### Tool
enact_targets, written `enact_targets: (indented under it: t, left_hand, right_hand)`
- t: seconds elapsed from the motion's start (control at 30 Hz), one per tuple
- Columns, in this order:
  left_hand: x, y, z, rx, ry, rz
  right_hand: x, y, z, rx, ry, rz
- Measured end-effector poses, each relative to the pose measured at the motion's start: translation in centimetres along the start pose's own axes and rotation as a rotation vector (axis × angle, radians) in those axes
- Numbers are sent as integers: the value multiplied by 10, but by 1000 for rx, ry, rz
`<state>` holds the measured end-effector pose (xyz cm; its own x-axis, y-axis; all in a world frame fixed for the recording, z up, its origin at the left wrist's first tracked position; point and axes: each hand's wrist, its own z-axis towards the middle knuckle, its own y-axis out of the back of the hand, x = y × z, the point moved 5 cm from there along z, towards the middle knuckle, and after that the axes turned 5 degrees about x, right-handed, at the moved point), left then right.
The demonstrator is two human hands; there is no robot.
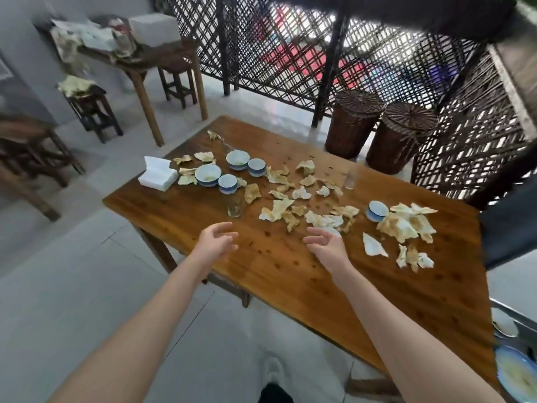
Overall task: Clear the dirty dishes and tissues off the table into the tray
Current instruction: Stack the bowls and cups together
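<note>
A wooden table (290,274) carries several crumpled, stained tissues (405,225) spread over its far half. Two blue-rimmed bowls (207,175) (237,159) and two small cups (227,184) (257,167) stand at the far left; another cup (377,210) sits at the right. Two clear glasses (234,205) (350,181) stand upright. My left hand (216,242) and my right hand (327,245) hover over the table's near part, fingers apart, holding nothing. A metal tray (514,318) with dishes (515,376) shows at the lower right edge.
A white tissue pack (158,177) lies at the table's far left corner. Two wicker baskets (353,126) (401,138) stand beyond the table against a lattice fence. Stools and another cluttered table (139,59) are at the left. A dark chair (508,225) stands right.
</note>
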<state>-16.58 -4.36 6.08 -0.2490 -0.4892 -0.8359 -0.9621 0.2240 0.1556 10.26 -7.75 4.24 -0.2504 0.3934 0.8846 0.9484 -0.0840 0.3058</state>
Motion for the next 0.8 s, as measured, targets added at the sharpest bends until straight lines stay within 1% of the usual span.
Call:
enact_targets:
  t: [0.2, 0.33, 0.53, 0.7, 0.8]
  left_hand:
    - [-5, 54, 58, -40, 10, -27]
    - [-21, 96, 110, -89, 27, -22]
    - [-52, 162, 169, -133, 46, 9]
    - [-67, 183, 210, -132, 68, 27]
    - [-72, 186, 237, -88, 87, 40]
  right_hand:
    - [30, -50, 62, 38, 5, -15]
    - [52, -89, 122, 59, -17, 9]
    - [106, -145, 202, 93, -27, 14]
    - [133, -174, 243, 82, -30, 18]
    - [134, -190, 263, 98, -44, 16]
